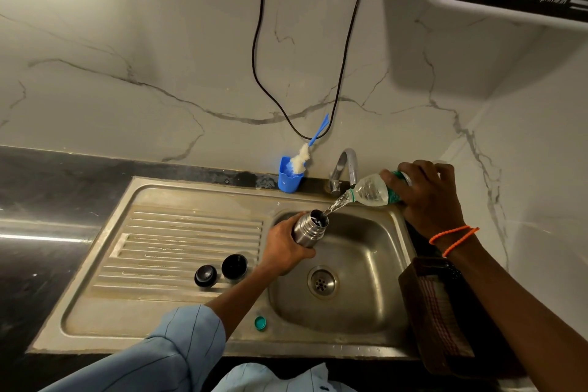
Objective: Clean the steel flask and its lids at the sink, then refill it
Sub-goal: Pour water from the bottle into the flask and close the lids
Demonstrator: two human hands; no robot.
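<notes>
- Flask (308,230): over sink (366,305), tilted, mouth open; L hand (284,248) wraps its body.
- R hand (428,197) grips bottle (374,191), pouring water in.
- Handling: wet steel, likely slippery, gets heavier w/ fill; hold mid-body.
- Lids (234,267) on drainboard.

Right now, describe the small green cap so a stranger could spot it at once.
Start at the steel sink and find its flat front rim, between the ribbed drainboard and the basin. The green bottle cap lies there alone. Unlike the two black flask lids up on the ribs, it is teal and far smaller.
</notes>
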